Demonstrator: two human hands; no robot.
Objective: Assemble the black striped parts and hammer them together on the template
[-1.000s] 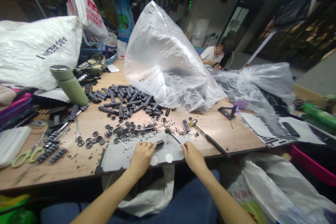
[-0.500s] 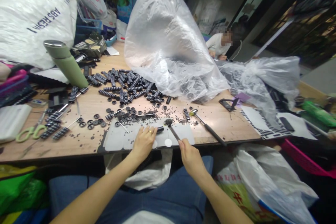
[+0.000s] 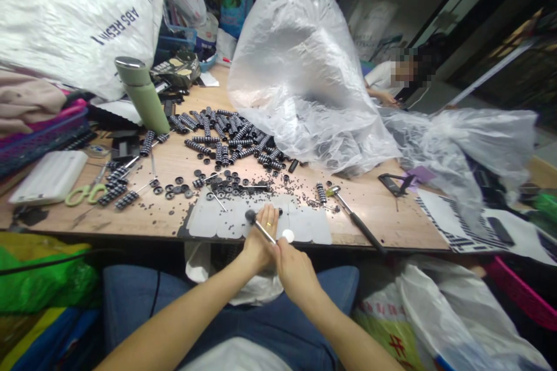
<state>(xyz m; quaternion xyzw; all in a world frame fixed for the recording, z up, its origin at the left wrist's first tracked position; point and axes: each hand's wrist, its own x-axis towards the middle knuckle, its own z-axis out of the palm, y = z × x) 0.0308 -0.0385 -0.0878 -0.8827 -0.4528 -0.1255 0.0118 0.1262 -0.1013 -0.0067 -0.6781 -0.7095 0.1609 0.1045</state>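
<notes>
My left hand (image 3: 260, 242), a ring on one finger, is closed over a small black cylinder whose end (image 3: 279, 212) pokes out beyond the fingers. It rests on a pale grey plastic mat (image 3: 313, 226) at the table's front edge. In my right hand (image 3: 296, 269) is a metal rod (image 3: 266, 233) that slants up to the left across my left hand. A round black piece (image 3: 250, 216) sits at the rod's far end. Whether rod and cylinder touch cannot be seen. Black wheel-like discs (image 3: 232, 182) and tiny dark bits lie just behind the mat.
Ribbed black rollers (image 3: 243, 143) form a heap behind the discs. A hammer (image 3: 354, 217) lies at the right, and scissors (image 3: 86, 193) at the left near a green flask (image 3: 141, 95). A large clear plastic bag (image 3: 308, 69) stands behind. Another person (image 3: 383, 78) sits beyond it.
My right hand has moved left beside my left hand, swinging the rod and its black end across it. The whole scene has shifted right as the camera turned.
</notes>
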